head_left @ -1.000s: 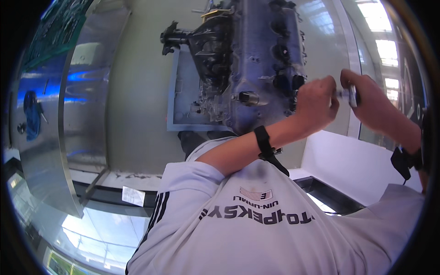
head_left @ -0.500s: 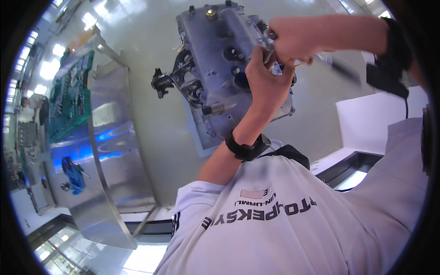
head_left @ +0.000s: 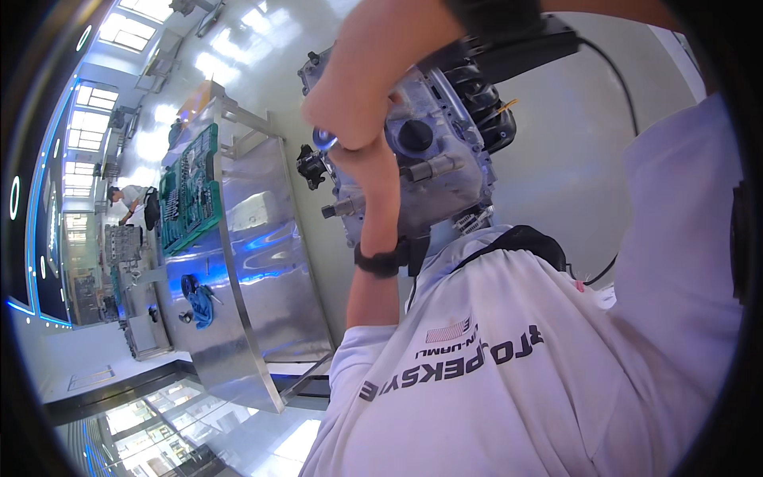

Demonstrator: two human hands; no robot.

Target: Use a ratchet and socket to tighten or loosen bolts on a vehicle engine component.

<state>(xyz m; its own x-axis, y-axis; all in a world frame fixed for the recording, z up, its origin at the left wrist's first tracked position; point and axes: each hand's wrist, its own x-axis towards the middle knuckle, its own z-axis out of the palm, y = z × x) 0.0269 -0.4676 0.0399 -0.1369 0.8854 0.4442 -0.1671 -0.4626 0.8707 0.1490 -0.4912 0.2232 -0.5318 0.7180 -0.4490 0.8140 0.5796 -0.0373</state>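
White fabric of the wearer's shirt (head_left: 509,381) spans the lower right of the frame. Next in extent, a steel workbench (head_left: 234,362) runs down the left-hand side, bearing a green tool tray (head_left: 208,208) toward its upper end. An engine (head_left: 435,203) occupies the upper centre, its grey cover partly masked by the hands. The right hand (head_left: 354,91) enters from the upper edge, blurred, bent over the cover's left part; its fingertips are hidden, so whether it pinches anything cannot be told. The left hand (head_left: 372,168) rises from below and meets it, its fingers likewise concealed. Right of the hands lie a metal cylinder (head_left: 439,167) and a round black cap (head_left: 414,137). Smallest is a glinting piece (head_left: 323,139) at the hands' left edge, its kind unclear. Good practice, as judged here: brace the lower hand against the cover, keep the upper wrist in line with the piece, apply even force, and clear the neighbouring cylinder with the knuckles.
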